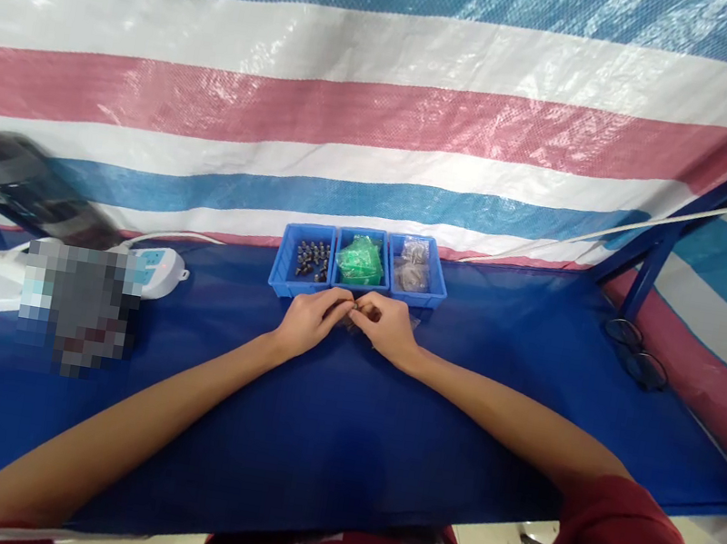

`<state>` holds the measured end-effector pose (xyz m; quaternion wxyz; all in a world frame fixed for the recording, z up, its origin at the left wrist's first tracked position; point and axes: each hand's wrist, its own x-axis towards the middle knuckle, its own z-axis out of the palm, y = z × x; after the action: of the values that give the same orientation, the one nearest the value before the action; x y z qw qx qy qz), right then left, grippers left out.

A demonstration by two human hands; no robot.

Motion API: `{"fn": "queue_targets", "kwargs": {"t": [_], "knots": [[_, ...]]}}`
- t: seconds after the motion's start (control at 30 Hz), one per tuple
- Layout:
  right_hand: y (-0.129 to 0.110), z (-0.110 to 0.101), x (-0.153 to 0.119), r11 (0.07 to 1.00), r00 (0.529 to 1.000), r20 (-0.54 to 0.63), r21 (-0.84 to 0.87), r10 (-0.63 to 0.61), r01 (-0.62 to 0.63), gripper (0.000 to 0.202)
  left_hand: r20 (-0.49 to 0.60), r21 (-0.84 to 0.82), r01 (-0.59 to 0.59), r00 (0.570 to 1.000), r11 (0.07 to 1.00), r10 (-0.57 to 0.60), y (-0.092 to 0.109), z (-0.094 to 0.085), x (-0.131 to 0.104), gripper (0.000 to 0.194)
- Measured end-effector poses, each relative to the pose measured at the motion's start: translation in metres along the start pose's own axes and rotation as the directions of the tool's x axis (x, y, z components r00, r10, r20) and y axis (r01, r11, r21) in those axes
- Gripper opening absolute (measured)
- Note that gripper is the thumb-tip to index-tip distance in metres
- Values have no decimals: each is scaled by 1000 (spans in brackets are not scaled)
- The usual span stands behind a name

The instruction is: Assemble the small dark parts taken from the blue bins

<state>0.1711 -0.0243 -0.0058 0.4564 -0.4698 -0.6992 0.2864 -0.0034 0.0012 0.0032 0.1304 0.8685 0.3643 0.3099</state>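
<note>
My left hand (308,323) and my right hand (391,328) meet just in front of three blue bins, fingertips nearly touching. Thumb and forefinger of each are pinched on a small thing that is too tiny and covered to name. Several small dark, metallic-looking parts (314,259) lie in the left bin (280,273). Bright green pieces under clear plastic (361,261) fill the middle bin (344,239). In the right bin (426,300) are clear bags (412,275) with greyish contents. A bit of clear plastic shows by my right fingers.
Blue sheeting covers the table (335,451). A white power strip (164,274) with cables, a blurred-out dark object (89,302) and a dark bottle-like thing (25,182) are at left. Eyeglasses (641,355) lie at right, near a blue metal frame (651,262). Striped sheeting (374,117) hangs behind.
</note>
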Motion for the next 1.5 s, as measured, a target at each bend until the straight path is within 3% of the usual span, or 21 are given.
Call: {"fn": "queue_targets", "kwargs": {"t": [0.63, 1.13, 1.5], "knots": [[-1, 0, 0, 999, 1000, -18, -31, -11, 10, 15, -33, -34, 50, 998, 998, -51, 5, -2, 1, 27], [-2, -2, -1, 1000, 1000, 14, -26, 10, -10, 20, -49, -53, -1, 999, 999, -2, -2, 2, 0, 30], [-4, 1, -3, 1000, 1000, -2, 8, -7, 7, 20, -168, -58, 36, 985, 998, -45, 4, -3, -3, 26]]}}
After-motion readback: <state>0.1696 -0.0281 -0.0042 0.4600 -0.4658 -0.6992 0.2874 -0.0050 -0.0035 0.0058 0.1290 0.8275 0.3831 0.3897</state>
